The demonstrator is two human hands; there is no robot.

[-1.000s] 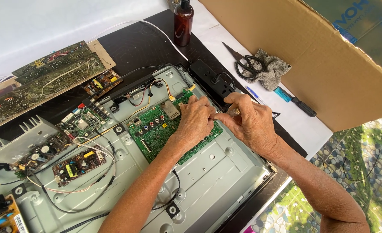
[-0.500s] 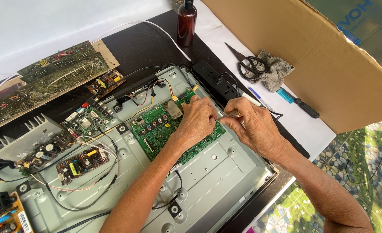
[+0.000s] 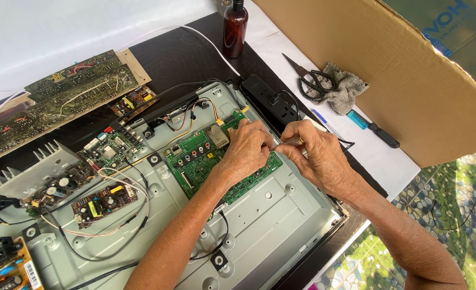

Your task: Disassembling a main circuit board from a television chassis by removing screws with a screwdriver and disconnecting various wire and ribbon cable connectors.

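My left hand (image 3: 247, 146) lies flat on the green board (image 3: 206, 158), fingers curled down at its 2 o'clock edge. My right hand (image 3: 316, 156) is closed on a thin metal tool (image 3: 287, 142) whose tip points toward 9 o'clock, straight at my left fingertips. The two hands nearly touch, and the right one is nearer the tool's working end. The board's long axis runs from 7 to 1 o'clock across the grey metal panel (image 3: 281, 215), which sits on the dark counter (image 3: 173, 53). I count one green board under my hands, one scissors (image 3: 310, 80), one rag (image 3: 343, 88), one screwdriver (image 3: 375, 129), one brown bottle (image 3: 235, 29) at 12 o'clock, and several loose boards (image 3: 60, 102) toward 9 and 10 o'clock.
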